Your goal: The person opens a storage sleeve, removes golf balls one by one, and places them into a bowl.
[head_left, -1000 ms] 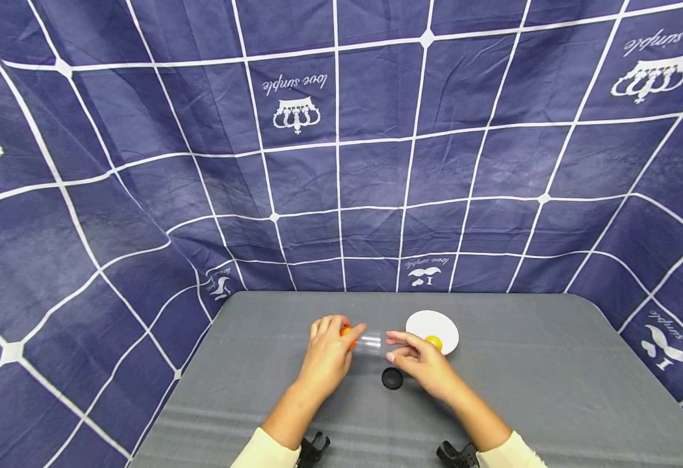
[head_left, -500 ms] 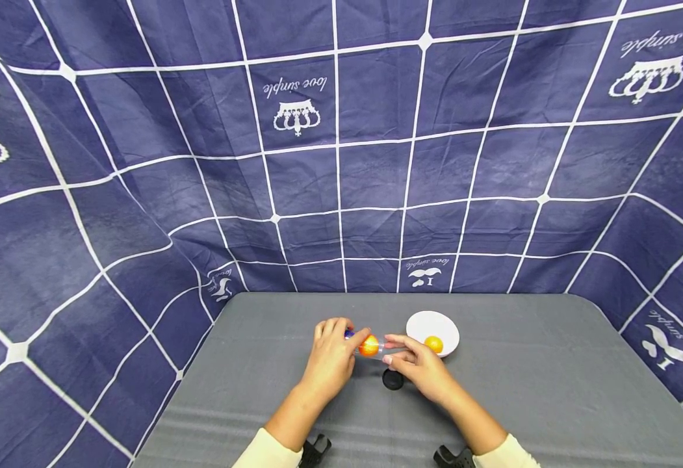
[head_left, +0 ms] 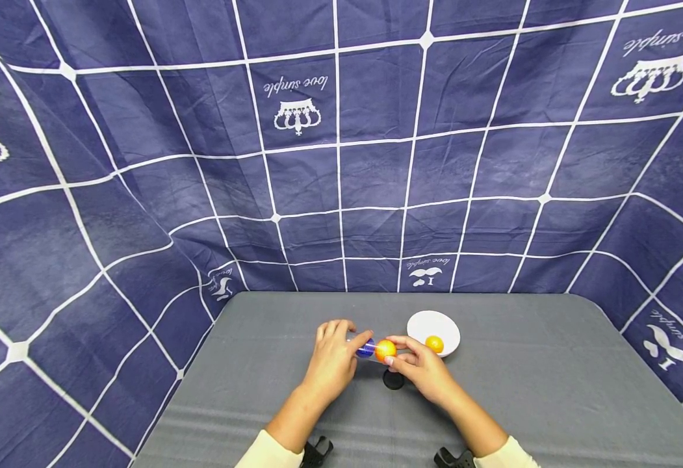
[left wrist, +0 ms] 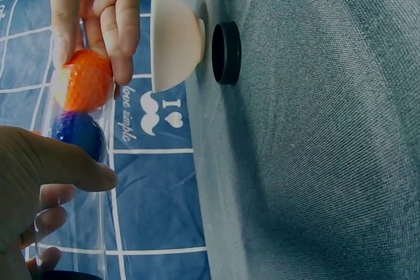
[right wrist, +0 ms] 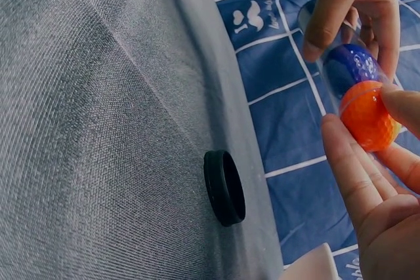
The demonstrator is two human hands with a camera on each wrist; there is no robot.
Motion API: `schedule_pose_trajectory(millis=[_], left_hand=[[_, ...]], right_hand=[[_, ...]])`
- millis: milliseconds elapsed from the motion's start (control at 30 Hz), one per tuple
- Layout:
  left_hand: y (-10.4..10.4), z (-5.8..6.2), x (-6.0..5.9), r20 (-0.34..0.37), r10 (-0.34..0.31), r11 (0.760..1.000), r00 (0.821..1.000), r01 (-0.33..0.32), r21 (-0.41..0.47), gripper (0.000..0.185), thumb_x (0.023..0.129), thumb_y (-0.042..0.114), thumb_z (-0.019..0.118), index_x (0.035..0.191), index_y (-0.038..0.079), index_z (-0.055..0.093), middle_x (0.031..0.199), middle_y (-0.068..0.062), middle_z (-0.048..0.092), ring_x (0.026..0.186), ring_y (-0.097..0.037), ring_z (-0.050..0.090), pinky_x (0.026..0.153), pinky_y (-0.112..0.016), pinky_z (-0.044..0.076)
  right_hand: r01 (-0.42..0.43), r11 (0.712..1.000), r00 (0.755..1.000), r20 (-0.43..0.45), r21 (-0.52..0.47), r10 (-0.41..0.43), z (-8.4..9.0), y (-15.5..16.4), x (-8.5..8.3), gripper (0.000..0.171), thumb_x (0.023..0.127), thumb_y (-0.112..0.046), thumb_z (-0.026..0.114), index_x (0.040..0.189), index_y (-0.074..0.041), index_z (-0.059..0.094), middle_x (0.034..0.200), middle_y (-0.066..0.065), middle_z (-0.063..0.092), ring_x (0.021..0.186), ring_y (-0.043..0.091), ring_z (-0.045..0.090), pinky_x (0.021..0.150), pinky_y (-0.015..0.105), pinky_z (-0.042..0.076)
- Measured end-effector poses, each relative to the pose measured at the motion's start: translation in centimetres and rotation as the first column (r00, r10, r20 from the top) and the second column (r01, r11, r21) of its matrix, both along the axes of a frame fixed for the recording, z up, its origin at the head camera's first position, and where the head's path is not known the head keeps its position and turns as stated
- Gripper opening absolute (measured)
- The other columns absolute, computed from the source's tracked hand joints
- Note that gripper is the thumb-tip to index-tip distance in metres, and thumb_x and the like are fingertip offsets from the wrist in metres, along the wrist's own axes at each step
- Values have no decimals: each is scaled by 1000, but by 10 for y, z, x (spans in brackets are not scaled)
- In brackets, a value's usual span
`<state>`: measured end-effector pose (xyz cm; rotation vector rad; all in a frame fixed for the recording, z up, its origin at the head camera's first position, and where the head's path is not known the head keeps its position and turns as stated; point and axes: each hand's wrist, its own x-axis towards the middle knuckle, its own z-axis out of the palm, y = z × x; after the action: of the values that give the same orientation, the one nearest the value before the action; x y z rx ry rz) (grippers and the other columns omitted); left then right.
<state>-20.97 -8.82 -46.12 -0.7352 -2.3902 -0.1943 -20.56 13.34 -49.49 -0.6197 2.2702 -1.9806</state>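
Left hand [head_left: 334, 356] grips a clear plastic tube [left wrist: 72, 188] held above the grey table [head_left: 552, 390], fingers and thumb curled round its left part; tube lies roughly level, open end pointing right toward the other hand. Inside the tube near its right end sits a blue ball [head_left: 366, 348], just right of the left thumb tip. Orange ball [head_left: 385, 350] is at the tube mouth, touching the blue ball on its right side. Can't tell whether the orange ball is partly inside the mouth or just against it.

Right hand [head_left: 420, 364] pinches the orange ball, thumb and fingertips [right wrist: 348, 162] pressed on it from the right; remaining fingers curled loosely. The two hands are close together near the table's middle, left hand on the left, right hand on the right, balls between them.

Black cap [head_left: 393, 379] lies on the table just near of the hands, under the right hand's knuckles, touching neither hand. In the wrist views it rests flat, open side not clear.

White bowl [head_left: 433, 329] stands on the table just far-right of the right hand, apart from it. A second orange ball [head_left: 433, 343] lies in the bowl.

Dark blue cloth [head_left: 341, 162] with white grid lines hangs behind and around the table.
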Motion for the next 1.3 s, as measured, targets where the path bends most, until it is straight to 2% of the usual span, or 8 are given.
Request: schedule_pose_trajectory(millis=[167, 367, 600, 767, 900, 1167, 1300], left_hand=[[0, -1, 1, 13, 7, 1000, 1000, -7, 8, 61, 66, 1, 80, 120, 29, 74, 109, -2, 63, 106, -24, 58, 96, -46, 43], [1, -3, 2, -10, 0, 999, 1000, 1, 32, 59, 66, 1, 78, 118, 28, 74, 107, -2, 63, 104, -23, 58, 93, -45, 44], [1, -6, 2, 14, 0, 999, 1000, 0, 48, 57, 69, 2, 78, 119, 29, 73, 107, -2, 64, 102, -24, 59, 92, -45, 45], [1, -9, 3, 48, 6, 998, 999, -9, 67, 56, 70, 6, 82, 120, 28, 73, 108, -1, 64, 103, -23, 59, 93, -45, 45], [1, -9, 5, 61, 5, 997, 998, -10, 78, 56, 71, 10, 85, 123, 29, 72, 108, -1, 64, 104, -22, 58, 94, -45, 46], [-1, -14, 4, 92, 9, 994, 996, -19, 103, 63, 69, 12, 88, 127, 29, 70, 110, 1, 63, 106, -21, 58, 93, -43, 46], [-1, -17, 3, 103, 7, 992, 995, -20, 128, 63, 69, 13, 89, 127, 28, 70, 110, 1, 63, 105, -21, 59, 92, -42, 47]], right_hand=[[-8, 1000, 1000, -18, 3, 8, 1, 1, 1, 44, 96, -10, 67, 135, 5, 56, 124, 30, 61, 88, 16, 73, 80, 29, 61], [-33, 999, 999, -43, -22, 32, 2, 2, 2, 42, 97, -7, 65, 134, 10, 53, 125, 35, 58, 87, 7, 71, 80, 30, 61], [1, 1000, 1000, -18, -15, -1, 2, 2, 2, 43, 95, -8, 67, 134, 7, 55, 125, 31, 59, 87, 10, 72, 79, 28, 60], [-1, 1000, 1000, -24, -15, 0, 4, 2, 3, 43, 95, -7, 66, 134, 7, 55, 124, 32, 60, 85, 2, 70, 79, 25, 59], [3, 1000, 1000, -26, -2, -3, 7, 3, 4, 44, 95, -8, 67, 134, 8, 54, 123, 32, 61, 85, 3, 70, 78, 26, 59], [42, 999, 999, 16, 8, -43, 13, 2, 4, 45, 93, -12, 71, 134, 2, 57, 124, 28, 61, 87, 2, 71, 79, 20, 57], [43, 999, 999, -4, -1, -43, 14, 2, 5, 46, 92, -10, 72, 134, 4, 57, 123, 29, 61, 86, 4, 71, 78, 20, 57]])
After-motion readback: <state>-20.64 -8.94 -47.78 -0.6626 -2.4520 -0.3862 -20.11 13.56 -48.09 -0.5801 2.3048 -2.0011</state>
